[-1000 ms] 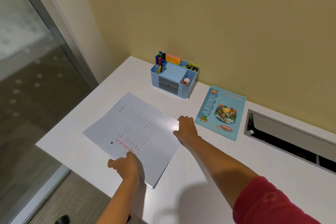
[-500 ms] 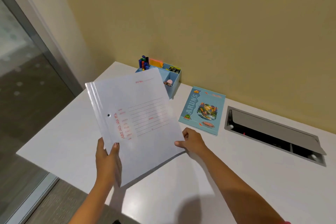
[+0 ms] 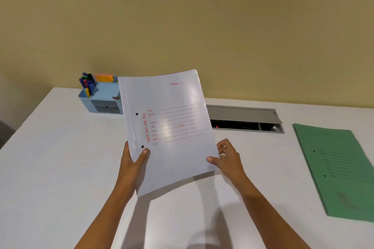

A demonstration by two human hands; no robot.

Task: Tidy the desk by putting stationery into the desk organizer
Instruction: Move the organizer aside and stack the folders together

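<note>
I hold a white file folder with red print upright above the white desk. My left hand grips its lower left edge, thumb on the front near a punched hole. My right hand pinches its lower right corner. The blue desk organizer stands at the back left against the wall, partly hidden behind the folder. It holds coloured markers and orange sticky notes.
A green file folder lies flat at the right side of the desk. A grey cable tray with its lid raised is set into the desk behind the white folder. The yellow wall runs along the back edge.
The white folder went from lying flat on the desk to being lifted and turned upright between both hands. My view swung right, bringing the green folder in; the blue notebook is now hidden.
</note>
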